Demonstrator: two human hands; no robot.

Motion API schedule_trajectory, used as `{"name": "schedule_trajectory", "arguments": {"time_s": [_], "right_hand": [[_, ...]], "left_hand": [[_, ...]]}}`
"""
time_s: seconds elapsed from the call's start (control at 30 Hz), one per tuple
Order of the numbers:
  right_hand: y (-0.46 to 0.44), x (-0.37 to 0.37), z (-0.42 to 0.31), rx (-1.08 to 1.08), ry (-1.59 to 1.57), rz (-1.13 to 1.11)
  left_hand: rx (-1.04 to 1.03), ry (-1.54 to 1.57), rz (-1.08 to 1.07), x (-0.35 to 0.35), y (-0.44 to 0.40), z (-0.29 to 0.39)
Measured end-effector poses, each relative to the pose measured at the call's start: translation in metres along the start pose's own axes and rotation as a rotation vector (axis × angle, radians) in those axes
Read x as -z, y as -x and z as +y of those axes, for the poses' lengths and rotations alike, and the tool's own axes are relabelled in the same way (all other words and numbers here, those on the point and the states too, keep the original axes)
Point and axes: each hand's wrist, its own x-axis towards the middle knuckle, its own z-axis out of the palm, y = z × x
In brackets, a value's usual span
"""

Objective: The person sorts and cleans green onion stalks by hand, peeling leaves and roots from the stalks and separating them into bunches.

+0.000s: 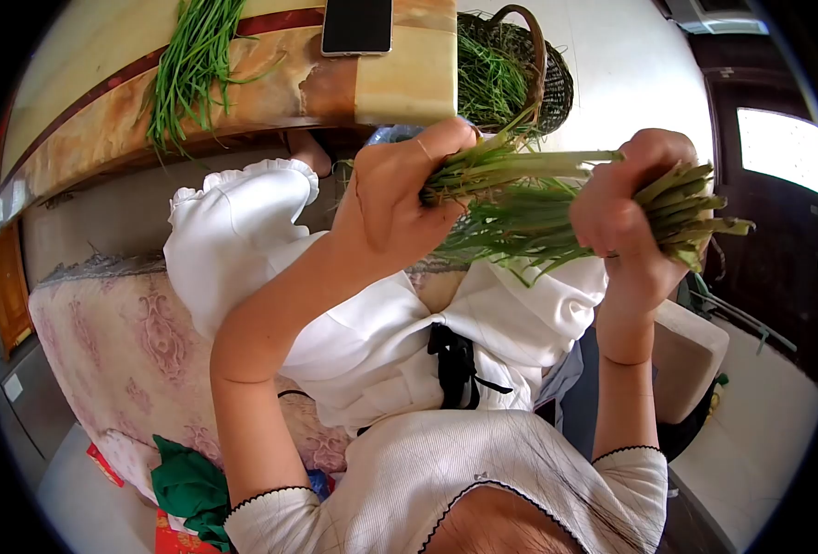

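Observation:
My left hand [400, 189] is closed round a bunch of garlic chives [506, 168], whose pale stems reach right toward my other hand. On the right, my right hand [626, 208] grips a second bunch of garlic chives [691, 212]. Its stem ends stick out to the right, while its green leaves trail left below the first bunch. Both bunches are in the air above my lap, and some leaves overlap, so I cannot tell where one bunch ends. Part of a blue liner or bin [392, 135] shows behind my left hand.
More chives [192, 78] lie over the edge of the marble-patterned table [409, 88], with a dark-screened phone [358, 26] beside them. A wicker basket [545, 55] of greens stands at the table's right end. I sit on a patterned sofa [141, 346]; green cloth [187, 489] lies lower left.

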Motion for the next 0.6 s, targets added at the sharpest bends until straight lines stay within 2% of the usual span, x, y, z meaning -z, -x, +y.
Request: {"name": "schedule_trajectory", "arguments": {"time_s": [0.03, 0.1, 0.13, 0.23, 0.33, 0.4, 0.53, 0.6], "right_hand": [[0.0, -0.004, -0.002, -0.001, 0.0, 0.002], [0.001, -0.013, -0.006, -0.043, 0.193, 0.069], [0.002, -0.021, -0.006, -0.062, 0.092, 0.155], [0.006, -0.011, 0.001, 0.019, 0.023, 0.041], [0.004, -0.014, 0.0, 0.031, 0.031, 0.089], [0.002, -0.014, -0.002, 0.037, 0.035, 0.114], [0.001, -0.013, 0.0, 0.026, 0.048, 0.082], [0.002, -0.013, -0.001, 0.056, 0.088, 0.069]], "left_hand": [[0.0, 0.001, -0.002, 0.001, -0.002, 0.002], [0.004, -0.124, -0.089, 0.005, -0.004, 0.006], [0.004, -0.123, -0.091, 0.006, -0.004, 0.007], [0.069, -0.136, -0.112, 0.007, -0.005, 0.01], [-0.012, -0.152, -0.146, 0.007, -0.006, 0.011], [-0.033, -0.078, -0.263, 0.007, -0.005, 0.012], [-0.089, -0.065, -0.207, 0.006, -0.004, 0.013], [-0.002, -0.102, -0.342, 0.01, -0.007, 0.016]]}}
